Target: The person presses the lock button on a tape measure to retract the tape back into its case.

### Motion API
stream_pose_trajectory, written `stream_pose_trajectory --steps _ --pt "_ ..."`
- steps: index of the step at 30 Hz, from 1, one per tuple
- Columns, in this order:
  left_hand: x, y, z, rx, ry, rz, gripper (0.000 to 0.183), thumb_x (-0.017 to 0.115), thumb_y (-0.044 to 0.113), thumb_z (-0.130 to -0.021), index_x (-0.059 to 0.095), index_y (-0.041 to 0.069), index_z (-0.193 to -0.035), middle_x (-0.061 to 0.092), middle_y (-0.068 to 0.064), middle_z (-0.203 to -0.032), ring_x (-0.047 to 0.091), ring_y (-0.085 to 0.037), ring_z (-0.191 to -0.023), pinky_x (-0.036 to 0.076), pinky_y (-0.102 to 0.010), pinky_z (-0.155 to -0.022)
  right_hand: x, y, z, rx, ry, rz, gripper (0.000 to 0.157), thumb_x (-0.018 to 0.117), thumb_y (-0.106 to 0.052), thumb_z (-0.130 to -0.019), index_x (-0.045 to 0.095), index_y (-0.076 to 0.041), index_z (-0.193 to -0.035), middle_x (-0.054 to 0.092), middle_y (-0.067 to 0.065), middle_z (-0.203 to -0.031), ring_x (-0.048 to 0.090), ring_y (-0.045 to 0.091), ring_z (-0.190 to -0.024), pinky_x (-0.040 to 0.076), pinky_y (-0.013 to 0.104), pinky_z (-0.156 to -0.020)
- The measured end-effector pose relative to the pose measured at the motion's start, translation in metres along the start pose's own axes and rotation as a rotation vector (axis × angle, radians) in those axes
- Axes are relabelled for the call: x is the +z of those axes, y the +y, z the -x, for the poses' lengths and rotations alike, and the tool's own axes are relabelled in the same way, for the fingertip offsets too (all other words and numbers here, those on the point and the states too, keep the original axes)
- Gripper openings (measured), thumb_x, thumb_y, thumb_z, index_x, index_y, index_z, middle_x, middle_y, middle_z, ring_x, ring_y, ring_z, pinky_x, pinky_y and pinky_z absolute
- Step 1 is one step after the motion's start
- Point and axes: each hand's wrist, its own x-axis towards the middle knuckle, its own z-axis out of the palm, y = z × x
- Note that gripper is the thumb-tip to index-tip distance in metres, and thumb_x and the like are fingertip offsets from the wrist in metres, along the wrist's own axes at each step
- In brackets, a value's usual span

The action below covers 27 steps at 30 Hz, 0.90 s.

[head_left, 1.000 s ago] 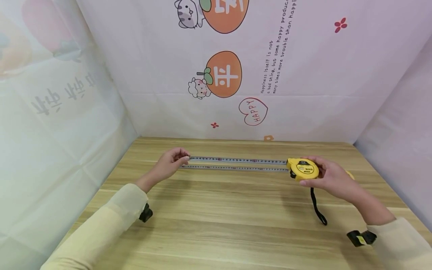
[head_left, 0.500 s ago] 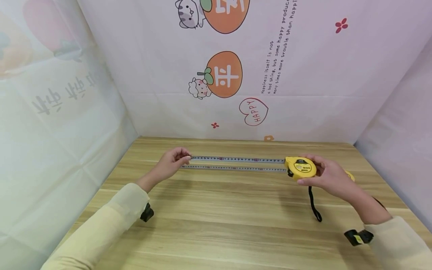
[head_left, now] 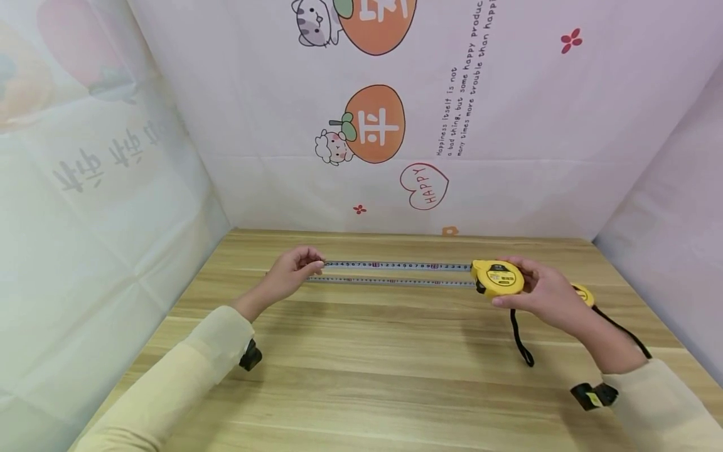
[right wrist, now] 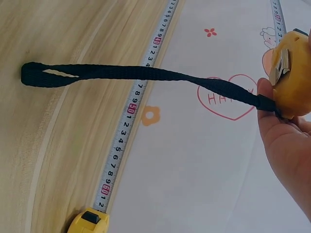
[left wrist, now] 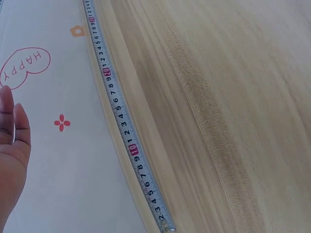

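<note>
My left hand [head_left: 289,274] pinches the end of a printed metal blade [head_left: 398,266] between thumb and fingers. That blade stretches level to a yellow tape measure [head_left: 498,280], whose case my right hand [head_left: 550,295] grips. From the case hangs a black wrist strap [right wrist: 131,73]. Below the held blade, the blade of a second tape measure [left wrist: 119,109] lies extended along the table, its hooked end low in the left wrist view. The second tape measure's yellow case [head_left: 583,294] sits behind my right hand, partly hidden; the right wrist view shows it [right wrist: 90,223] at the bottom.
The wood-grain table [head_left: 361,376] meets a white printed cloth [head_left: 486,194] at its back edge, with more cloth on the left and right. A black strap [head_left: 624,329] trails from the second case under my right forearm. Black cameras [head_left: 593,397] sit at both wrists.
My right hand has moved left with the tape measure, and the held blade between the hands has become shorter. My left hand has shifted slightly right. The tape measure on the table stays put.
</note>
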Motion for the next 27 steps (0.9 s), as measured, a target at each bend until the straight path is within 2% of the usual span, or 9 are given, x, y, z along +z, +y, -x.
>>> stream_pose_trajectory --steps 6,13,19,21,27 --pt "0.001 0.004 0.001 -0.023 0.005 -0.001 0.019 0.055 0.012 -0.100 0.059 -0.002 -0.113 0.062 -0.013 -0.096 0.062 -0.031 -0.090 0.050 -0.054 -0.082 0.001 -0.001 -0.001 -0.011 -0.003 -0.014 0.083 0.082 -0.022 -0.080 0.036 0.003 -0.145 0.048 0.022 -0.133 0.057 0.000 -0.099 0.053 0.023 -0.077" --pt "0.003 0.019 0.002 -0.036 -0.005 -0.012 0.018 0.052 0.004 -0.100 0.058 -0.009 -0.113 0.062 -0.021 -0.096 0.060 -0.040 -0.092 0.049 -0.055 -0.080 0.002 -0.002 -0.001 -0.005 0.008 0.020 0.083 0.082 -0.022 -0.080 0.036 0.003 -0.145 0.049 0.022 -0.133 0.056 0.001 -0.100 0.052 0.022 -0.077" --pt "0.005 0.010 -0.001 -0.034 -0.001 -0.002 0.018 0.053 0.006 -0.101 0.058 -0.006 -0.113 0.062 -0.022 -0.098 0.061 -0.035 -0.092 0.048 -0.056 -0.081 0.004 -0.002 -0.002 -0.003 0.007 0.054 0.083 0.083 -0.024 -0.079 0.037 0.002 -0.144 0.048 0.021 -0.134 0.053 0.001 -0.102 0.050 0.018 -0.078" --pt "0.005 0.007 -0.001 -0.031 0.000 0.000 0.018 0.054 0.009 -0.100 0.059 -0.004 -0.113 0.063 -0.020 -0.099 0.062 -0.033 -0.091 0.049 -0.055 -0.080 0.005 -0.002 -0.003 0.002 0.006 0.057 0.084 0.083 -0.024 -0.079 0.037 0.002 -0.144 0.048 0.021 -0.134 0.054 0.004 -0.104 0.050 0.019 -0.078" --pt "0.004 0.003 -0.003 -0.006 -0.010 0.006 0.018 0.057 0.015 -0.100 0.061 0.001 -0.111 0.063 -0.013 -0.096 0.062 -0.027 -0.089 0.051 -0.049 -0.078 0.007 -0.003 -0.003 0.007 0.014 0.091 0.085 0.084 -0.027 -0.078 0.038 0.001 -0.144 0.049 0.021 -0.133 0.054 0.028 -0.110 0.051 0.023 -0.074"
